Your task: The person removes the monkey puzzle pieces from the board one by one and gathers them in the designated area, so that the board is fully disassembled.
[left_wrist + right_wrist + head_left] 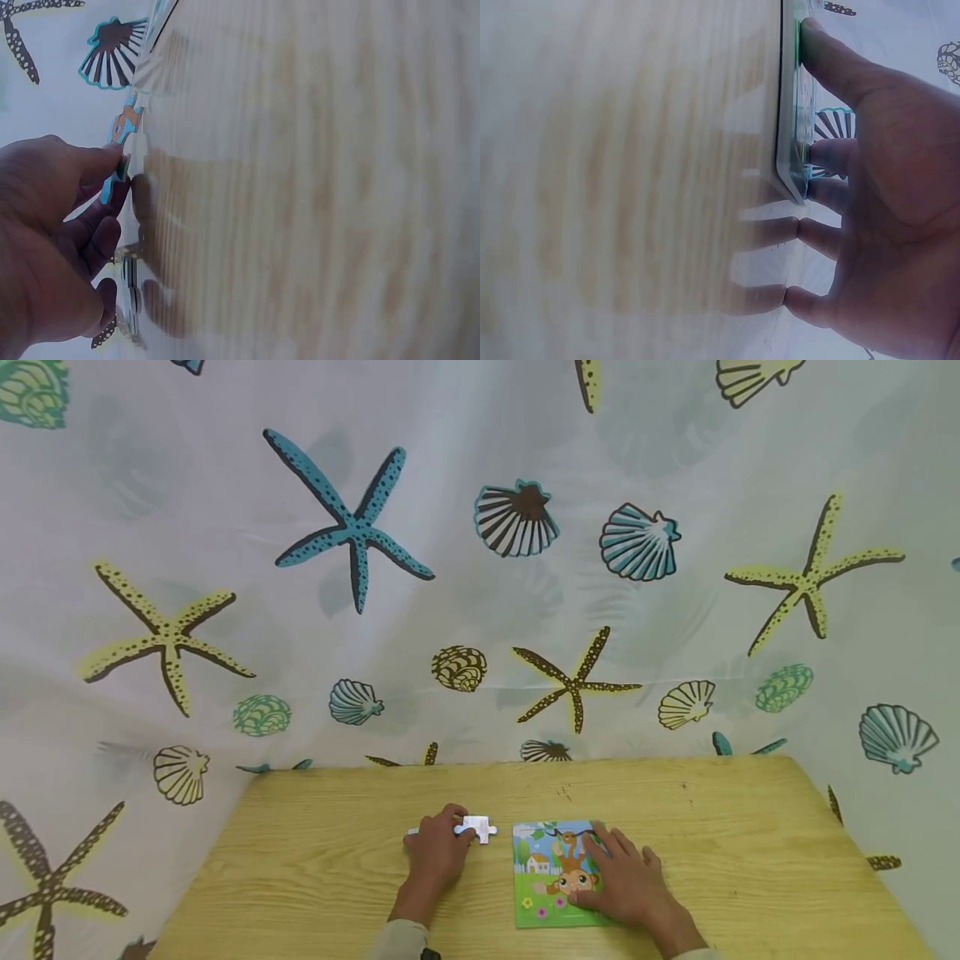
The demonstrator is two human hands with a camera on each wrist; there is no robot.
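Observation:
On the wooden table lies a square puzzle board (542,860) with a picture of a monkey hanging upside down, a house and flowers. My right hand (626,881) rests on the board's right side, fingers spread; in the right wrist view its thumb (832,60) lies on the board's face and two fingertips touch the table past the corner. To the left of the board, my left hand (438,845) pinches a jigsaw piece (124,131) between thumb and finger, its edge blue and orange. A pale-backed piece (478,828) shows at those fingertips in the head view.
More puzzle pieces (130,296) lie on the table beyond the left hand's lower fingers, mostly hidden by that hand in the head view. A white curtain (465,610) printed with starfish and shells rises around the back and sides of the wooden table (315,860).

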